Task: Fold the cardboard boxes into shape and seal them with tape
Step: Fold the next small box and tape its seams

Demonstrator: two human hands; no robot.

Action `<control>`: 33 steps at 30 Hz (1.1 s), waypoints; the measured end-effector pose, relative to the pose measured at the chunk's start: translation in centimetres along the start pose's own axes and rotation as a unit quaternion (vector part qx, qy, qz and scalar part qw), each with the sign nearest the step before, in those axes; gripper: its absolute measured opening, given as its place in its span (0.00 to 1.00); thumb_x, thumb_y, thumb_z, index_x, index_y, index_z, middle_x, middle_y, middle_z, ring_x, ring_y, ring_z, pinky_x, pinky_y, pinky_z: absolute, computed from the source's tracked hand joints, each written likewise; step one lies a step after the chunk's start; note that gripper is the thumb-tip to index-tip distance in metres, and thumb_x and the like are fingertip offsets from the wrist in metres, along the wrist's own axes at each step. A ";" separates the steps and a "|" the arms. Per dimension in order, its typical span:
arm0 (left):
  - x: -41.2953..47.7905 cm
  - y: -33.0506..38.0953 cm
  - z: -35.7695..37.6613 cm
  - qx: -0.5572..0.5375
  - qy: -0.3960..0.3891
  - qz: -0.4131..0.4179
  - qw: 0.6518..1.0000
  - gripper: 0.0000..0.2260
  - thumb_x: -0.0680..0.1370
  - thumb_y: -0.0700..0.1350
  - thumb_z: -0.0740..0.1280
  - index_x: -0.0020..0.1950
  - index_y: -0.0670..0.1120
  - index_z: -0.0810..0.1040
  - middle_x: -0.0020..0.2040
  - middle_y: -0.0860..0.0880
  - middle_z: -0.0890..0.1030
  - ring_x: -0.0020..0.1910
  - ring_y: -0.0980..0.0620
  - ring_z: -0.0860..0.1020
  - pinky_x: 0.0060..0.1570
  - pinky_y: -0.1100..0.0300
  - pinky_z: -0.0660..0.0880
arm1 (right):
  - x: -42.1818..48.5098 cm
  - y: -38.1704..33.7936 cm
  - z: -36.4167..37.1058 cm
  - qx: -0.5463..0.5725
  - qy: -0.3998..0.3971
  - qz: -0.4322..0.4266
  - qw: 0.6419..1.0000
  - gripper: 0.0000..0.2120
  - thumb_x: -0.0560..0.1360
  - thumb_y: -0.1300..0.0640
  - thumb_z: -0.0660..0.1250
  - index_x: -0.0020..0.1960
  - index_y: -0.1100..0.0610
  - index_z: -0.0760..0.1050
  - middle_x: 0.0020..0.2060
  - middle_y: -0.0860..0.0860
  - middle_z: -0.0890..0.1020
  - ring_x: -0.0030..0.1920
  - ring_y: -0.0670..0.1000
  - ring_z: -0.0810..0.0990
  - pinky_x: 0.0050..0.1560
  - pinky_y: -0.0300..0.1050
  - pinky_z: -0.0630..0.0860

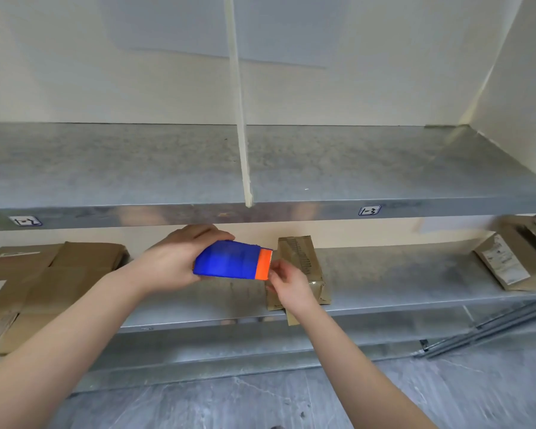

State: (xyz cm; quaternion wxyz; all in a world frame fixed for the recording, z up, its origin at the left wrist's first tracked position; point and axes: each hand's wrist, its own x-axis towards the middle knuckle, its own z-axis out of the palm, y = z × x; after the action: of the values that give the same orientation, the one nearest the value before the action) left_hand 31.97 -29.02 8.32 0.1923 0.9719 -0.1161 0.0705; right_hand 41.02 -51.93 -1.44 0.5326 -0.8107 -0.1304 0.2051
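Metal shelf (399,274) | left hand (171,264) grips tape dispenser (229,260) | right hand (287,283) pinches tape end (271,270) | I judge small box (297,255) awaits tape, flat boxes (44,274) unfolded

Storeroom: labelled metal shelving (260,209) holding flattened cardboard boxes (44,274).

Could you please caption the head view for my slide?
Left hand grips blue tape dispenser while right hand pinches at its orange end.
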 end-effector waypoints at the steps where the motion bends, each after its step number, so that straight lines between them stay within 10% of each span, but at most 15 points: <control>1: 0.1 -0.2 0.4 0.001 -0.008 -0.003 1.000 0.25 0.70 0.54 0.63 0.67 0.58 0.68 0.59 0.56 0.74 0.56 0.52 0.75 0.54 0.56 0.74 | 0.1 0.0 -0.2 -0.024 0.020 -0.008 0.999 0.04 0.79 0.58 0.63 0.48 0.51 0.76 0.41 0.50 0.83 0.44 0.51 0.81 0.47 0.40 0.78; 5: 0.3 -1.6 2.1 -0.014 -0.048 -0.043 0.998 0.31 0.69 0.52 0.69 0.71 0.62 0.63 0.58 0.57 0.70 0.54 0.57 0.73 0.53 0.56 0.74 | 0.2 0.1 -1.1 -0.045 0.057 -0.005 0.997 0.04 0.78 0.59 0.63 0.46 0.52 0.76 0.38 0.47 0.80 0.40 0.44 0.77 0.36 0.26 0.67; 20: 2.2 -1.1 3.9 -0.033 -0.055 -0.048 0.997 0.38 0.70 0.51 0.75 0.75 0.57 0.60 0.58 0.55 0.69 0.54 0.58 0.69 0.55 0.68 0.64 | 0.3 0.0 -5.3 -0.059 0.099 0.026 0.993 0.12 0.76 0.61 0.65 0.38 0.48 0.73 0.37 0.50 0.82 0.42 0.55 0.83 0.49 0.51 0.80; 26: 2.7 -0.9 3.7 -0.055 -0.069 -0.079 0.993 0.39 0.66 0.60 0.70 0.75 0.59 0.60 0.59 0.58 0.67 0.57 0.58 0.69 0.57 0.66 0.64 | 0.3 0.7 -7.8 -0.082 0.132 0.054 0.986 0.06 0.77 0.60 0.64 0.41 0.55 0.74 0.36 0.51 0.81 0.38 0.49 0.78 0.37 0.36 0.72; 33: 2.4 -1.9 4.4 -0.013 -0.094 -0.135 0.986 0.37 0.71 0.54 0.74 0.75 0.60 0.58 0.63 0.56 0.68 0.60 0.56 0.68 0.59 0.63 0.66 | 1.9 3.2 -11.4 -0.104 0.100 0.081 0.986 0.08 0.77 0.60 0.63 0.39 0.53 0.73 0.41 0.53 0.83 0.46 0.55 0.81 0.52 0.54 0.78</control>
State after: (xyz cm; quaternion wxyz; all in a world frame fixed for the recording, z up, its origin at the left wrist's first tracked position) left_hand 35.18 -29.45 4.06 0.2007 0.9784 -0.0027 -0.0495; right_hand 48.02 -61.67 -0.77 0.4371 -0.8862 -0.0314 0.1506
